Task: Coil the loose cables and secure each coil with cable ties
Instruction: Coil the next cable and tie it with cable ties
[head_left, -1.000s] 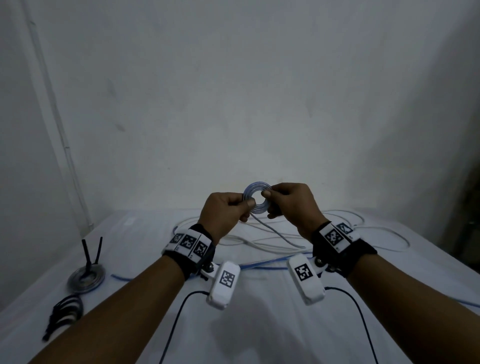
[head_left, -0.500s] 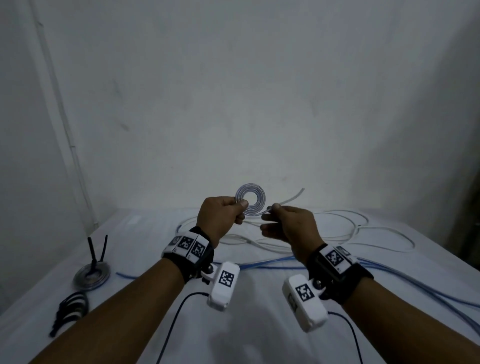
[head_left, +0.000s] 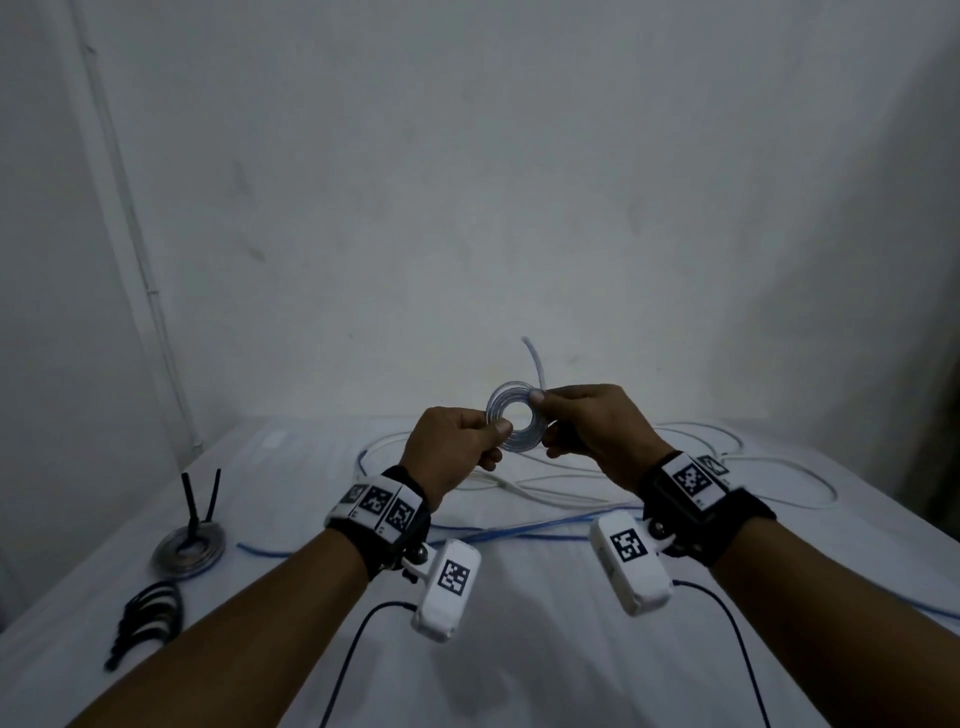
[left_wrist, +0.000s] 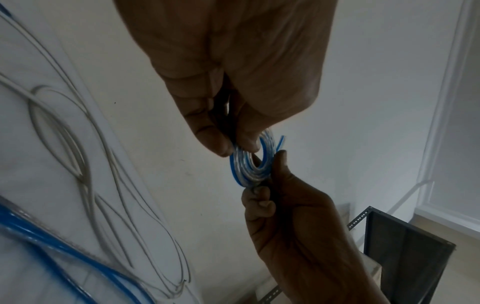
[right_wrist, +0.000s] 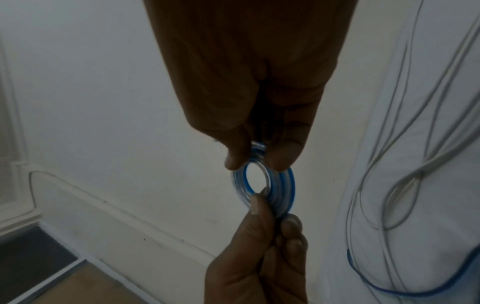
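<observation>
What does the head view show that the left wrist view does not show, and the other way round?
Only the head view shows the tied coil with its black cable tie ends, the bundle of black cable ties and both wrist cameras. Only the left wrist view shows the dark metal rack beside the table. Both show the small blue and clear coil, pinched by the left hand and the right hand, and the loose white cable.

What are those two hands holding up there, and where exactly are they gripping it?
A small blue-and-clear cable coil. The left hand pinches its lower left rim; the right hand pinches its upper right rim.
</observation>
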